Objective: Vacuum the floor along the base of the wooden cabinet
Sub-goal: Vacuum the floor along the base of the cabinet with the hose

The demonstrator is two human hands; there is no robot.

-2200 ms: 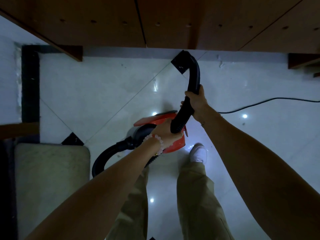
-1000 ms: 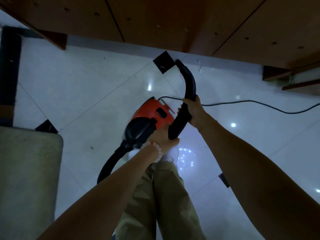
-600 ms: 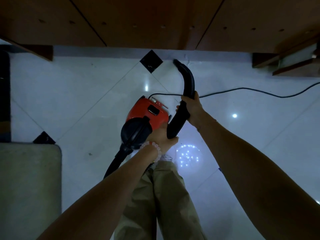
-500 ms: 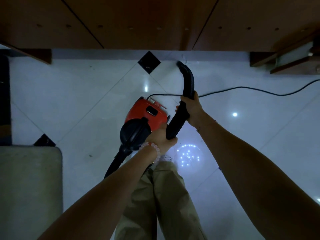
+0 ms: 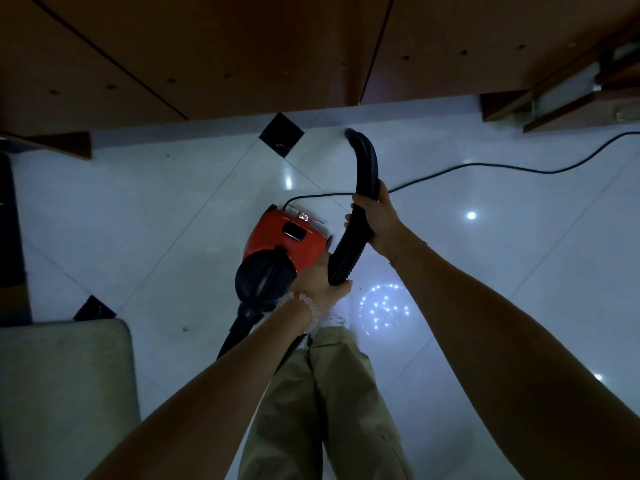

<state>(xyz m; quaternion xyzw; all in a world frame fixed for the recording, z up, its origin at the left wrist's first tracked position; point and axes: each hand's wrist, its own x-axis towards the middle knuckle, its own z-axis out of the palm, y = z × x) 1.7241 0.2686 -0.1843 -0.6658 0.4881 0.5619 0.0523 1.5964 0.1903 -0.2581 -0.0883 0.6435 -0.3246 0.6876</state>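
A black ribbed vacuum hose point(image 5: 366, 169) curves up from my hands, and its open end rests on the white tiled floor point(image 5: 145, 216) just in front of the wooden cabinet point(image 5: 242, 46). My right hand point(image 5: 379, 218) grips the hose higher up. My left hand point(image 5: 320, 282), with a bead bracelet on the wrist, grips the hose lower down. The red and black vacuum body point(image 5: 277, 251) sits on the floor to the left of my hands.
A black power cord point(image 5: 485, 166) runs from the vacuum across the floor to the right. A pale cushioned seat point(image 5: 62, 393) fills the lower left. A wooden shelf unit point(image 5: 571, 95) stands at the upper right. My legs in khaki trousers point(image 5: 332, 410) are below.
The hose end has shifted right along the cabinet base, past the black diamond tile. The vacuum body has turned and come forward to the left of my hands. Both hands keep their grip.
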